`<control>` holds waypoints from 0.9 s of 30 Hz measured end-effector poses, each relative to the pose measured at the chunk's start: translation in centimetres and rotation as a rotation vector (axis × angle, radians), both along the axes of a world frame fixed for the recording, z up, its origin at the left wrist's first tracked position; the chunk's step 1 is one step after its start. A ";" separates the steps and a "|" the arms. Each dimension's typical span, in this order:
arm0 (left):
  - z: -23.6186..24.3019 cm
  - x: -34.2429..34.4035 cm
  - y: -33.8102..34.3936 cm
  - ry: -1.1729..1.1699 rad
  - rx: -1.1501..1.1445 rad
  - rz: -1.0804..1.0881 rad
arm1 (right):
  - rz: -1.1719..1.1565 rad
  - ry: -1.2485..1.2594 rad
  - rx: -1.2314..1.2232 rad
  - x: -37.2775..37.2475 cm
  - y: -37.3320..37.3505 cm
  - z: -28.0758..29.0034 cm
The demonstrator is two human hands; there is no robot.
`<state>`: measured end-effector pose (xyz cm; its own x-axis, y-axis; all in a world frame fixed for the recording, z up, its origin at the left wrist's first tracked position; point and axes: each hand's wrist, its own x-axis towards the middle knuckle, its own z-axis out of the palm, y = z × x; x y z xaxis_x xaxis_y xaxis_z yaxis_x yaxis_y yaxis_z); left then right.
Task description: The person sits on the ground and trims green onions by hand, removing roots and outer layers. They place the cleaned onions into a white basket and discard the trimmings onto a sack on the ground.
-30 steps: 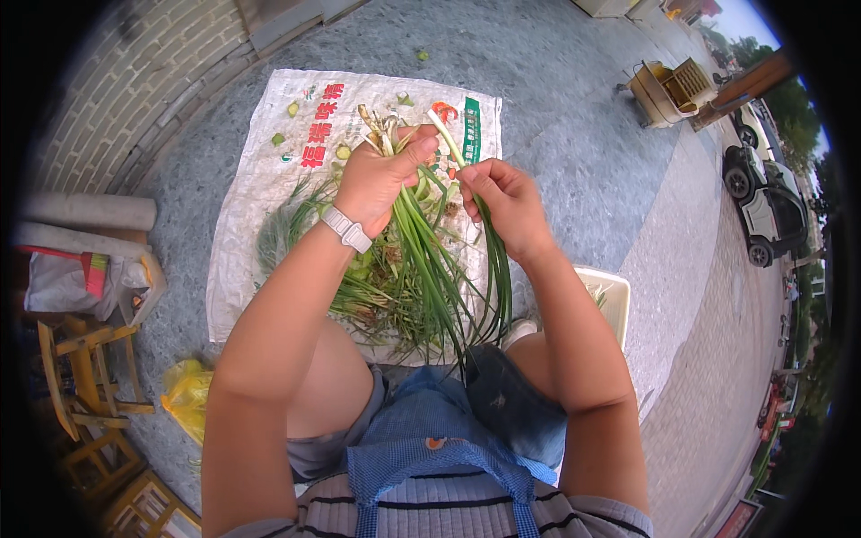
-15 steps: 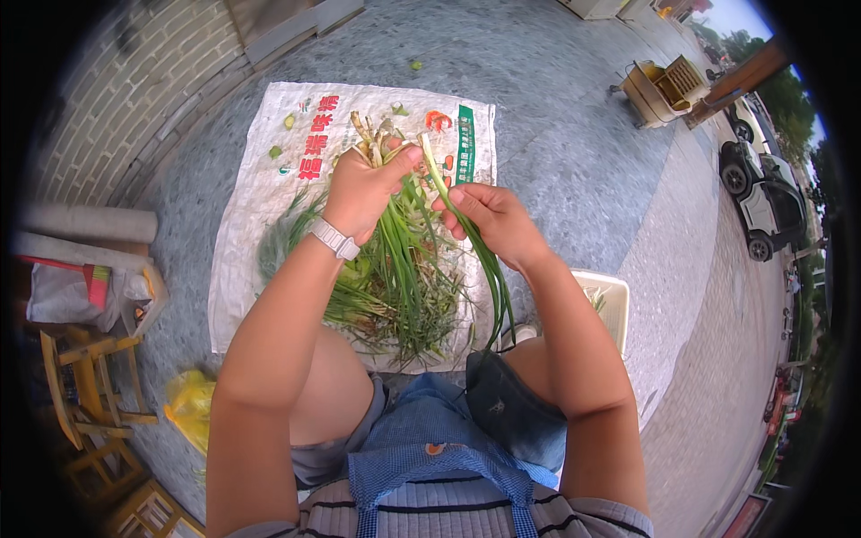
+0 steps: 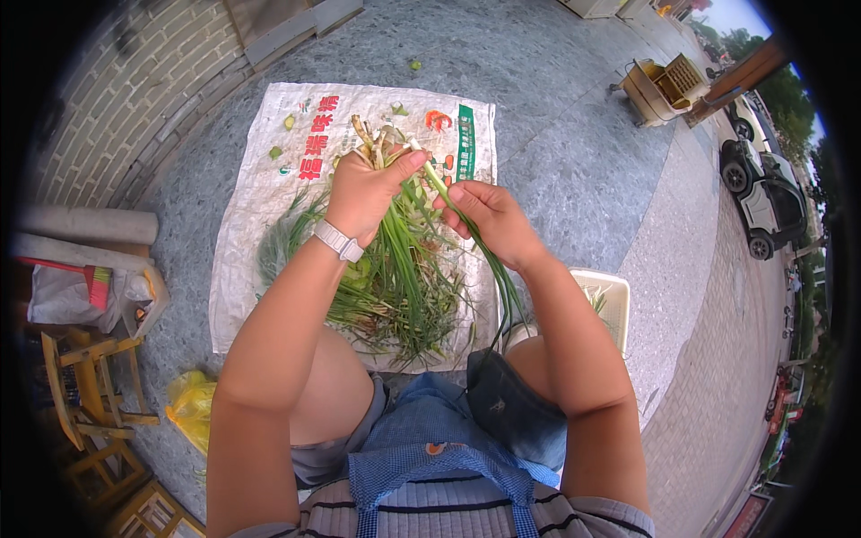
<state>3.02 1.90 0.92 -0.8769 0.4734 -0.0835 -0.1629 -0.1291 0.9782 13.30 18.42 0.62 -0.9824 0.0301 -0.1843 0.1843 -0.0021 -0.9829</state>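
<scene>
My left hand, with a pale watch on its wrist, is closed round a bunch of green onions. Their white root ends stick out above the fist and the long green leaves hang below it. Between the fingers of my right hand is a single green onion, its white end up by my left thumb. Its dark green leaves trail down past my right wrist. Under both hands lies a flattened white woven sack with red and green print, strewn with loose leaves and trimmings.
A white plastic basket with some stalks in it stands by my right forearm. To the left are a yellow plastic bag and a small wooden chair. A yellow mop bucket is at the far right, with parked cars beyond.
The white end of the single green onion has dropped slightly and come against my left thumb and fingertips. My right hand has hardly moved, and the bunch is still in my left hand.
</scene>
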 end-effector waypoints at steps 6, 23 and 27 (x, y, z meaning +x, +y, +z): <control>-0.1 -0.1 -0.3 -0.012 0.045 -0.037 | 0.032 -0.108 -0.255 0.2 0.1 0.0; 0.4 0.5 0.0 -0.076 0.201 0.030 | -0.029 -0.041 -0.323 -0.1 0.2 -0.2; 1.0 1.1 0.3 -0.054 0.152 0.150 | -0.009 -0.041 -0.192 0.0 -0.1 0.2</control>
